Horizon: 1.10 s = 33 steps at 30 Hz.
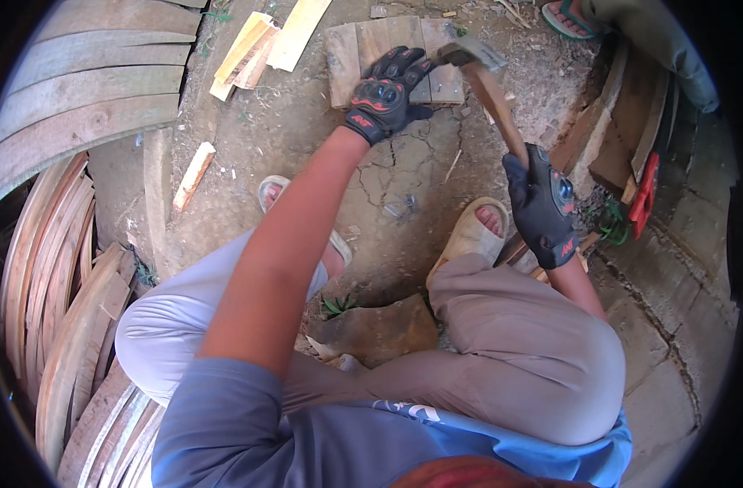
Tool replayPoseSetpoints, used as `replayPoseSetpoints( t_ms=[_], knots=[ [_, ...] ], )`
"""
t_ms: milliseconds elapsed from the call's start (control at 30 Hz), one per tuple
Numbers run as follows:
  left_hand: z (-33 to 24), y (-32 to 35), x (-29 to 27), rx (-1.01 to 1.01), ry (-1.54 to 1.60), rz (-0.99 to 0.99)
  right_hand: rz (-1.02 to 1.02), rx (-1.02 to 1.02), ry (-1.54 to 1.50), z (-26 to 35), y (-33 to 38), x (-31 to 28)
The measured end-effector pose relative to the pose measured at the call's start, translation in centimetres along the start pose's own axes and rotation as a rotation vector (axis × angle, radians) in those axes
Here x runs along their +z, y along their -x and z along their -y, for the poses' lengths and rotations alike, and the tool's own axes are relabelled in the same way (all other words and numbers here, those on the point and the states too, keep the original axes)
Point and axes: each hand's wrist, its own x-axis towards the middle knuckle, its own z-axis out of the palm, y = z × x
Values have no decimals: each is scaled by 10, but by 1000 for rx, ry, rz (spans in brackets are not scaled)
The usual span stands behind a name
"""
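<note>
My right hand (542, 207), in a black glove with red marks, is closed round the lower end of a hammer's wooden handle. The metal head of the hammer (479, 54) is above the right part of a small panel of wooden boards (345, 61) on the ground; I cannot tell whether it touches. In a matching glove, my left hand (387, 96) lies over the middle of that panel. Its fingers reach toward the hammer head, and its thumb stands apart to the right. Whatever is under the left fingers is hidden.
Offcuts of pale wood (245, 53) lie left of the panel, with a short stick (194, 176) nearer me. Curved boards (50, 244) are stacked at left. A red-handled tool (644, 195) stands at right. Another person's sandalled foot (570, 18) shows at the top right.
</note>
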Motion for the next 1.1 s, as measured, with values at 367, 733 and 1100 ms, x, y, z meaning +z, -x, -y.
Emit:
replayPoseSetpoints(
  t_ms=[367, 733, 1100],
  knots=[
    [14, -25, 17, 354, -231, 126, -68, -35, 40, -7, -7, 6],
    [21, -20, 25, 336, -302, 131, -95, -66, 96, -3, -3, 5],
    [20, -19, 25, 331, -276, 121, -72, -43, 99, 9, -2, -10]
  ],
)
